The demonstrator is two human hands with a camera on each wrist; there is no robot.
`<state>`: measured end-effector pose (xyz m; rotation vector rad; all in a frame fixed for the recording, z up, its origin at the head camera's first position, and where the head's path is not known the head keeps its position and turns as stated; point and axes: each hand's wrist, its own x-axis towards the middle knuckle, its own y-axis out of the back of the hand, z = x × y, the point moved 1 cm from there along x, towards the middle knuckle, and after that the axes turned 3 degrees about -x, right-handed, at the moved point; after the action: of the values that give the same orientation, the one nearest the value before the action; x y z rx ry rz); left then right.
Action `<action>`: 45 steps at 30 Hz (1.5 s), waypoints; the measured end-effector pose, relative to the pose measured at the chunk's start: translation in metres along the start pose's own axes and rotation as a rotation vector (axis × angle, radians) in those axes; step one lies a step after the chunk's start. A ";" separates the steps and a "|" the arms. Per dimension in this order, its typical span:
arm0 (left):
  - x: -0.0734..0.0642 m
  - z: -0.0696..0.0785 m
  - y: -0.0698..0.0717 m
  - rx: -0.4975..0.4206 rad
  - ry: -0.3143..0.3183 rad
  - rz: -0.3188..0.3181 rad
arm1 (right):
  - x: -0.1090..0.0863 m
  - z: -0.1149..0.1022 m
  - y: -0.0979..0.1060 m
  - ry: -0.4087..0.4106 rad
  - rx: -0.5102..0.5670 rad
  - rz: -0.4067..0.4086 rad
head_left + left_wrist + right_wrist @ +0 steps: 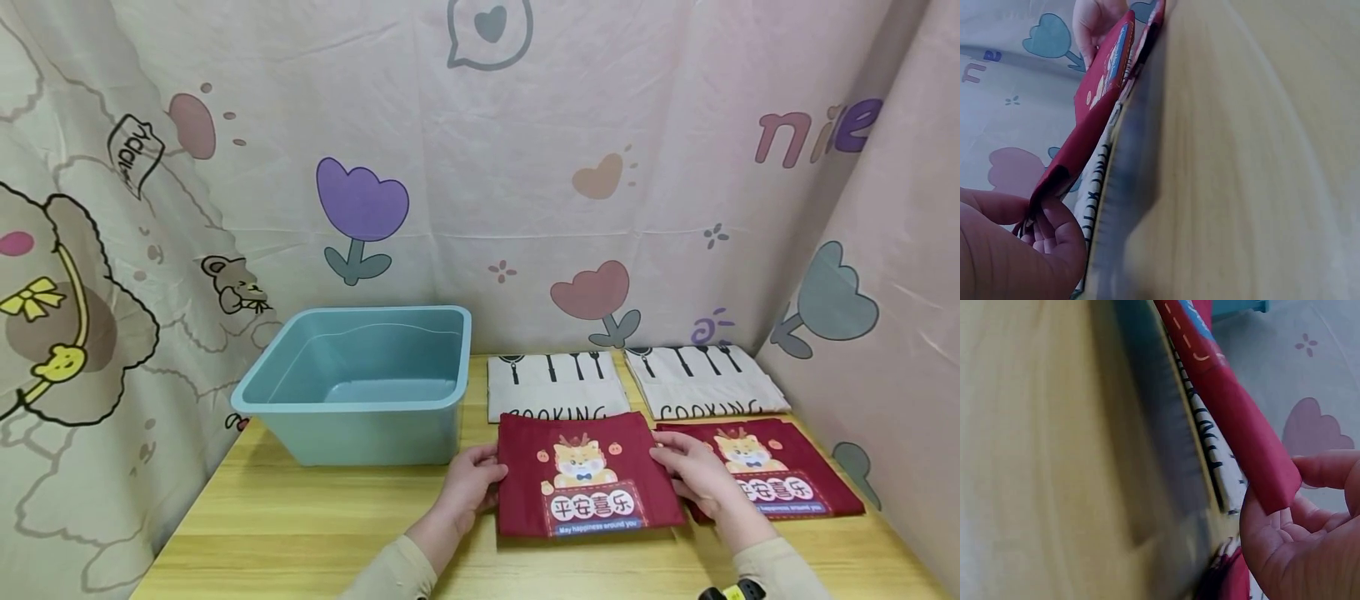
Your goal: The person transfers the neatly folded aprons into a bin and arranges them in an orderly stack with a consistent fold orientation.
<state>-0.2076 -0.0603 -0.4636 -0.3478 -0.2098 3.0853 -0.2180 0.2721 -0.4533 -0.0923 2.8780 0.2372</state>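
A folded dark red cloth (525, 492) with a cartoon dog print and white lettering is held up by its two sides, tilted over the table. At its left edge my left hand (472, 483) pinches the fabric between thumb and fingers. My right hand (697, 475) grips the opposite edge the same way, thumb on top. In the left wrist view the cloth (1079, 147) slants with its underside off the wood. The right wrist view shows its corner (1266, 475) between my thumb and fingers. A second folded red cloth (817, 467) lies just right of my right hand.
An open light-blue plastic bin (345, 433) stands at the back left. Two folded white cloths printed with utensils and "COOKING" lie at the back, one behind the held cloth (555, 387) and one further right (705, 383). A printed curtain (480, 208) hangs behind the wooden table (300, 533).
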 end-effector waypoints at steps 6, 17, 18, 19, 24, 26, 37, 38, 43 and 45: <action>-0.005 0.011 -0.003 -0.053 -0.017 -0.009 | -0.002 -0.009 0.006 0.018 0.019 0.012; -0.011 0.035 -0.005 -0.151 -0.053 -0.032 | -0.009 -0.026 0.014 0.094 0.064 -0.020; -0.011 0.038 -0.006 -0.158 -0.056 -0.036 | -0.009 -0.028 0.015 0.101 0.080 -0.025; -0.012 0.040 -0.007 -0.163 -0.056 -0.038 | -0.010 -0.030 0.016 0.107 0.096 -0.028; -0.013 0.050 -0.010 -0.170 -0.057 -0.034 | -0.014 -0.039 0.022 0.122 0.157 -0.024; -0.013 0.054 -0.012 -0.169 -0.059 -0.036 | -0.015 -0.043 0.024 0.131 0.158 -0.023; -0.017 0.081 -0.016 -0.232 -0.116 -0.086 | -0.021 -0.065 0.031 0.214 0.180 -0.085; -0.018 0.084 -0.015 -0.235 -0.122 -0.090 | -0.022 -0.067 0.031 0.220 0.190 -0.092; -0.023 0.100 -0.011 -0.252 -0.163 -0.096 | -0.023 -0.080 0.028 0.281 0.202 -0.119; -0.025 0.107 -0.009 -0.252 -0.179 -0.096 | -0.024 -0.086 0.026 0.307 0.191 -0.121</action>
<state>-0.2073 -0.0665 -0.3540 -0.0638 -0.6050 2.9968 -0.2183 0.2846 -0.3613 -0.2894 3.1656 -0.0839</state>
